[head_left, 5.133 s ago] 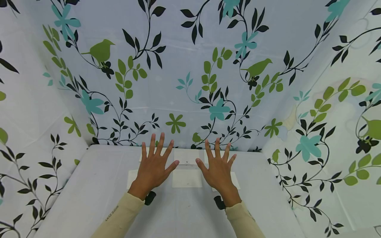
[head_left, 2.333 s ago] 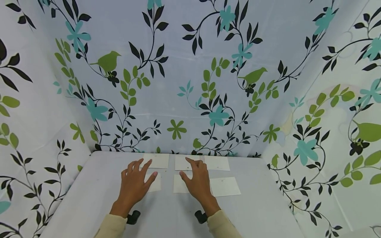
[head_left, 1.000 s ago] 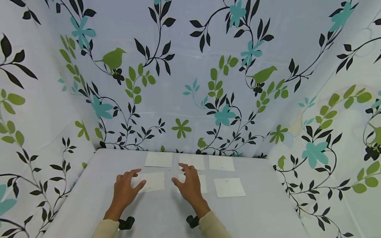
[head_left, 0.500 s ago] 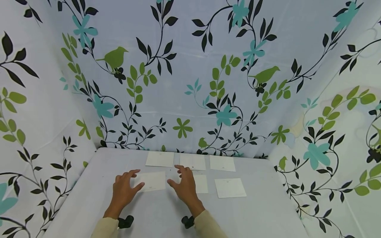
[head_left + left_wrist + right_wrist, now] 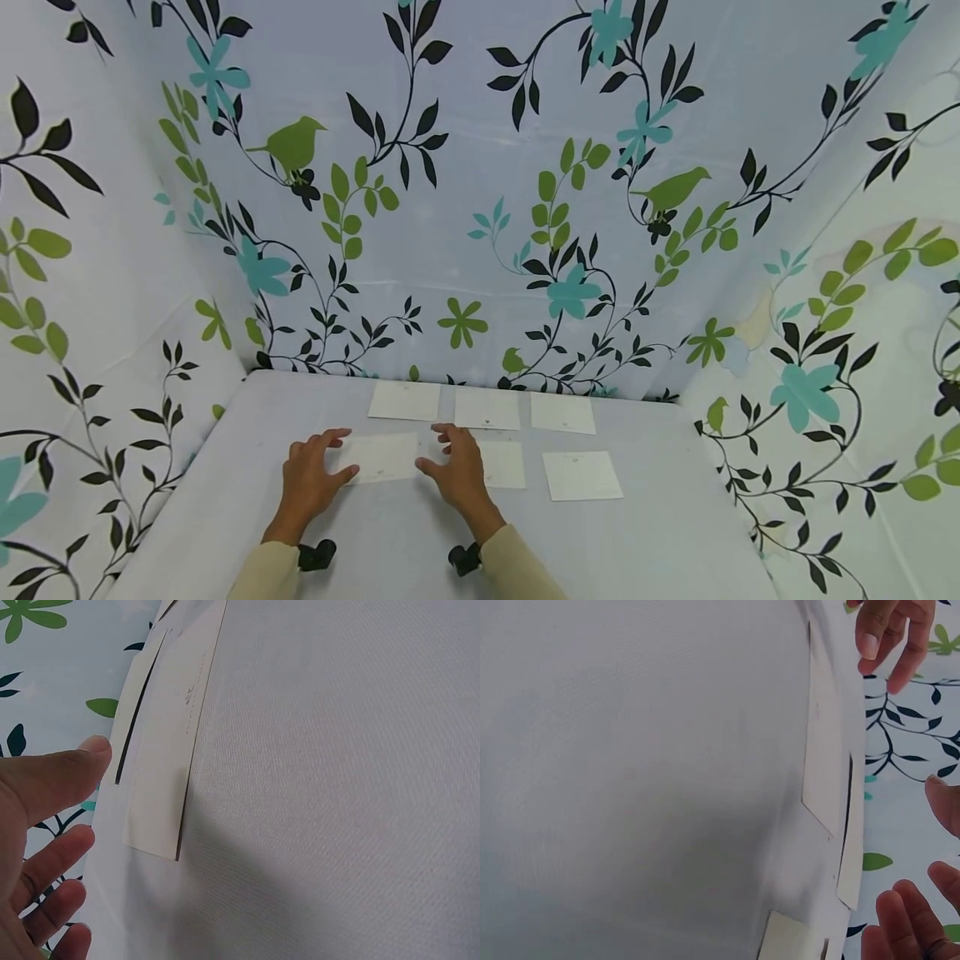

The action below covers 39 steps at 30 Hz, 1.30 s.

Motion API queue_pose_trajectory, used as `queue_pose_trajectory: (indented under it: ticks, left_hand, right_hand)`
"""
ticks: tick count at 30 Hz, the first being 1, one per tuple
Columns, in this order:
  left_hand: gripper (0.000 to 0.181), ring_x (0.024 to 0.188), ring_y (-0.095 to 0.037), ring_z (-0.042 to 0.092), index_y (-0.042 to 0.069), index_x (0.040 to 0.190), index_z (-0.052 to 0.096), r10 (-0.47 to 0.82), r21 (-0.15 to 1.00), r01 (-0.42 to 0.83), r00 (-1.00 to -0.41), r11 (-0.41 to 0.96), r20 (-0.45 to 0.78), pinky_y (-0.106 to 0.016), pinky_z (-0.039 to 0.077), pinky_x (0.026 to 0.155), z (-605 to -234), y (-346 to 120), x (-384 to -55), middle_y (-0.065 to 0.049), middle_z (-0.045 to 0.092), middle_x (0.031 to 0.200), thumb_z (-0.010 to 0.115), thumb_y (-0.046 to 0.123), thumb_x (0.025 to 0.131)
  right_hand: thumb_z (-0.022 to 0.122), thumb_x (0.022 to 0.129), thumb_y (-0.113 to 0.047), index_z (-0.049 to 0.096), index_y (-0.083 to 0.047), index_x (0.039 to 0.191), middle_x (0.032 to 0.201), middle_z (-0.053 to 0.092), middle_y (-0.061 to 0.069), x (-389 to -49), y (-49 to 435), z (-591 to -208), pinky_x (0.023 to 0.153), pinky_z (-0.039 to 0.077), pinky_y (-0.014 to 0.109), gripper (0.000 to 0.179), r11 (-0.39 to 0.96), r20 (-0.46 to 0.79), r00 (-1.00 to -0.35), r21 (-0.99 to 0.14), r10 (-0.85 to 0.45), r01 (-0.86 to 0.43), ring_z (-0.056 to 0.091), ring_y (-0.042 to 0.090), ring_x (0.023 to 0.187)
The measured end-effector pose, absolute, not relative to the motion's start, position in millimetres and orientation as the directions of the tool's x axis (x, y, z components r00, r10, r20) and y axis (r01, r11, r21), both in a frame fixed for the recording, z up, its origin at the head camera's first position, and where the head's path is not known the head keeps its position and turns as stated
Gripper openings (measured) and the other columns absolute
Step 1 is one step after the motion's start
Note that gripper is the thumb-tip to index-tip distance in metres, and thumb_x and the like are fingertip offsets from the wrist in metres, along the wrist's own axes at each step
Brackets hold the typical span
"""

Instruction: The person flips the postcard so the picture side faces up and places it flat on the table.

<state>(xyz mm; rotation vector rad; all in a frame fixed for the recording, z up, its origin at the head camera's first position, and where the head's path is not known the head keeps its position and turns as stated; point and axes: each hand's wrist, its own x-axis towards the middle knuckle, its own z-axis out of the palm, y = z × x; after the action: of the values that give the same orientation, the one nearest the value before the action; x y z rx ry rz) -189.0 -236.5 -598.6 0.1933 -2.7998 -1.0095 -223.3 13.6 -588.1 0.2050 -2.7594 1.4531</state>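
Observation:
My left hand (image 5: 309, 479) hovers at the left side of the front-left white card (image 5: 382, 460), fingers loosely bent. My right hand (image 5: 459, 471) is at that card's right side, its thumb and fingers bent towards the left. Nothing shows in either hand. The left wrist view has the left thumb (image 5: 67, 776) above the pale cards, apart from them. In the right wrist view, the right hand's fingers (image 5: 907, 915) are loosely curved. A front-middle card (image 5: 504, 464) lies partly behind the right hand. Small marks show on the cards, too small to read.
A front-right card (image 5: 582, 477) lies slightly turned. Behind are a back-left card (image 5: 405, 402), a back-middle card (image 5: 487, 410) and a back-right card (image 5: 562, 413). All lie flat on the white-covered table (image 5: 637, 542). A patterned curtain (image 5: 420, 208) encloses the back and sides.
Both hands, earlier spread wide over the cards, have drawn nearer the body with fingers bent. The right hand has moved left, from the middle card towards the front-left one. The cards keep their places.

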Motion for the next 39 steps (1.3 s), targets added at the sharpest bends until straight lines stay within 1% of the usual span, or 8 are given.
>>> queue_pose_trajectory:
  ticks: [2, 9, 14, 17, 19, 27, 35, 39]
  left_hand:
    - [0.067, 0.121, -0.043, 0.047, 0.010, 0.146, 0.058, -0.176, 0.643, -0.071, -0.979, 0.762, 0.100, -0.065, 0.035, 0.105, -599.6, -236.5, -190.5, -0.023, 0.067, 0.135, 0.088, 0.017, 0.086]
    - [0.067, 0.119, -0.043, 0.048, 0.009, 0.144, 0.060, -0.174, 0.636, -0.068, -0.979, 0.768, 0.106, -0.065, 0.036, 0.103, -602.4, -237.8, -193.4, -0.023, 0.068, 0.132, 0.090, 0.014, 0.083]
    - [0.069, 0.122, -0.044, 0.047, 0.010, 0.145, 0.060, -0.182, 0.634, -0.084, -0.979, 0.769, 0.090, -0.065, 0.035, 0.106, -604.4, -240.3, -194.5, -0.022, 0.067, 0.133, 0.090, 0.013, 0.083]
    - [0.070, 0.121, -0.044, 0.046, 0.009, 0.144, 0.060, -0.179, 0.634, -0.083, -0.980, 0.769, 0.088, -0.065, 0.036, 0.104, -605.5, -241.1, -195.1, -0.022, 0.067, 0.133, 0.091, 0.013, 0.082]
    - [0.070, 0.120, -0.044, 0.046, 0.009, 0.144, 0.061, -0.175, 0.633, -0.076, -0.980, 0.770, 0.094, -0.065, 0.036, 0.103, -605.9, -241.4, -195.9, -0.023, 0.068, 0.132, 0.092, 0.013, 0.081]
    - [0.072, 0.117, -0.041, 0.047, 0.008, 0.143, 0.061, -0.183, 0.632, -0.087, -0.979, 0.770, 0.089, -0.059, 0.037, 0.098, -607.3, -239.9, -196.4, -0.022, 0.068, 0.130, 0.093, 0.012, 0.079]
    - [0.071, 0.116, -0.041, 0.048, 0.007, 0.142, 0.061, -0.181, 0.630, -0.085, -0.979, 0.772, 0.090, -0.059, 0.037, 0.097, -610.6, -238.9, -194.3, -0.021, 0.068, 0.129, 0.093, 0.011, 0.079]
    - [0.071, 0.117, -0.041, 0.048, 0.008, 0.142, 0.062, -0.176, 0.626, -0.077, -0.980, 0.776, 0.097, -0.059, 0.037, 0.097, -614.5, -239.5, -192.6, -0.020, 0.069, 0.129, 0.093, 0.011, 0.079]
  right_hand:
    - [0.091, 0.085, -0.021, 0.067, -0.018, 0.136, 0.121, 0.067, 0.010, -224.7, 11.8, -591.4, 0.088, 0.051, 0.036, 0.056, 0.555, 0.078, -0.991, -0.822, -0.108, -0.126, 0.062, 0.023, 0.105]
    - [0.094, 0.082, -0.022, 0.071, -0.015, 0.130, 0.115, 0.068, 0.005, -229.8, 3.3, -602.2, 0.083, 0.049, 0.030, 0.054, 0.581, 0.068, -0.992, -0.805, -0.102, -0.115, 0.058, 0.011, 0.095]
    - [0.095, 0.080, -0.021, 0.073, -0.014, 0.128, 0.113, 0.071, 0.004, -231.8, -1.4, -605.4, 0.081, 0.048, 0.030, 0.053, 0.601, 0.061, -0.995, -0.793, -0.084, -0.099, 0.057, 0.010, 0.093]
    - [0.095, 0.080, -0.021, 0.074, -0.016, 0.128, 0.115, 0.073, 0.003, -232.0, -4.1, -606.7, 0.082, 0.048, 0.029, 0.052, 0.610, 0.043, -0.996, -0.788, -0.073, -0.078, 0.057, 0.010, 0.094]
    - [0.095, 0.080, -0.021, 0.074, -0.017, 0.127, 0.114, 0.074, 0.003, -232.7, -5.7, -607.1, 0.081, 0.048, 0.029, 0.052, 0.617, 0.053, -0.996, -0.782, -0.070, -0.084, 0.057, 0.011, 0.093]
    - [0.096, 0.077, -0.022, 0.076, -0.014, 0.126, 0.109, 0.073, 0.003, -233.7, -12.5, -607.7, 0.080, 0.047, 0.029, 0.054, 0.662, 0.061, -0.997, -0.746, -0.040, -0.072, 0.055, 0.011, 0.090]
    - [0.098, 0.075, -0.022, 0.078, -0.011, 0.122, 0.103, 0.072, 0.004, -229.6, -14.3, -608.1, 0.083, 0.050, 0.036, 0.052, 0.696, 0.075, -0.997, -0.715, -0.023, -0.070, 0.060, 0.018, 0.093]
    - [0.098, 0.075, -0.023, 0.078, -0.010, 0.121, 0.101, 0.071, 0.004, -228.4, -15.7, -613.0, 0.086, 0.050, 0.039, 0.052, 0.703, 0.061, -0.998, -0.710, -0.012, -0.052, 0.060, 0.018, 0.093]
